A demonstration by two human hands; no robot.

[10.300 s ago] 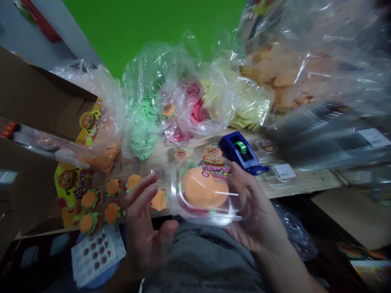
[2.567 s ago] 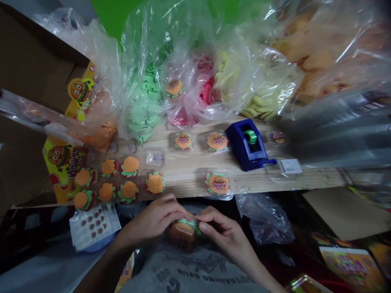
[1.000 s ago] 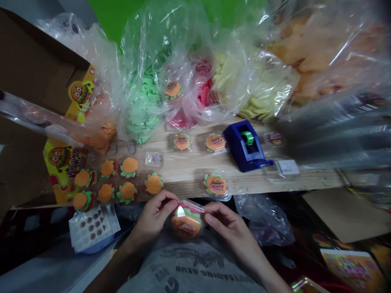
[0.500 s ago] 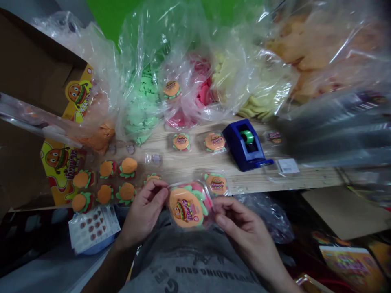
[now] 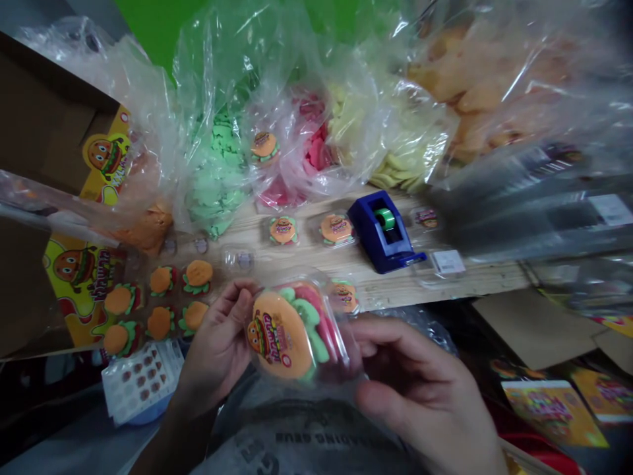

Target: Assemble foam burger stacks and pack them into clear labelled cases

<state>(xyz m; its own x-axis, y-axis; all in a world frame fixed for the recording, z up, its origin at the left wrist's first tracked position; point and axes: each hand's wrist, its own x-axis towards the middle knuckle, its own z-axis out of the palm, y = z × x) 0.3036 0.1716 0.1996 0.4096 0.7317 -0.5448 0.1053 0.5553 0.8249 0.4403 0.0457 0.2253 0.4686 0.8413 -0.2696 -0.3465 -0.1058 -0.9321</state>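
Between my two hands is a clear plastic box [image 5: 287, 336] with a burger-shaped candy inside: an orange bun, green leaf and red layers, and a printed burger sticker on the lid. My left hand [image 5: 222, 336] grips its left edge with thumb and fingers. On the other side, my right hand [image 5: 420, 382] holds the right edge, its thumb low and its fingers partly hidden behind the box. Just behind it on the table lies another packed burger [image 5: 345, 295], partly covered. Two more packed burgers [image 5: 283, 230] sit farther back, left of a blue tape dispenser [image 5: 383, 231].
Plastic bags of green [image 5: 217, 178], red [image 5: 316, 142], yellow [image 5: 400, 158] and orange pieces line the back. Several unlidded burgers [image 5: 161, 323] stand at left beside a cardboard box [image 5: 39, 119]. A sticker sheet [image 5: 141, 379] lies lower left. Stacked clear packaging [image 5: 534, 211] is at right.
The boxed burger has come up closer to the camera and tilted, so its layered right side shows more. Both hands have moved with it. The view has shifted slightly.
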